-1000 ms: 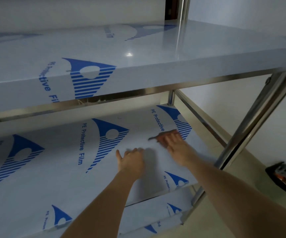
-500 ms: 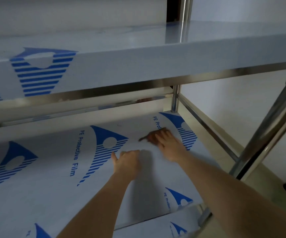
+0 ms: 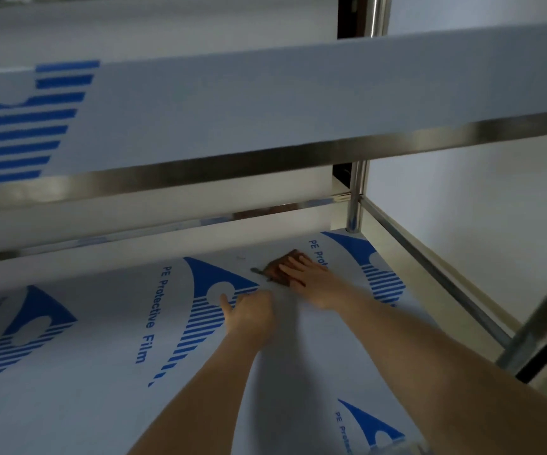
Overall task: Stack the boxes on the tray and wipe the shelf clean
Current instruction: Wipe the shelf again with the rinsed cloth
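A steel rack fills the view. Its upper shelf (image 3: 265, 103) crosses the top as a broad band wrapped in white film with blue stripes at the left, its bare metal lip running along the underside. Below it, the lower shelf (image 3: 85, 372) spreads across the bottom of the view, covered in the same white film printed with blue cone marks and the words "PE Protective Film". A round post (image 3: 354, 195) stands at the shelf's far right corner, and a rail (image 3: 429, 274) runs from it toward the camera along the right edge.

Both bare forearms reach in from the bottom over the lower shelf. The right hand (image 3: 311, 280) lies flat, fingers straight and pointing toward the far left, pressing down on a brown cloth (image 3: 278, 269). The cloth sits on the film near the far right corner, under and just beyond the fingertips, with its dark edge showing to the left of them.

The left hand (image 3: 252, 315) rests on the film just beside and nearer than the right, thumb stuck out to the left. Its fingers look curled under, holding nothing visible.
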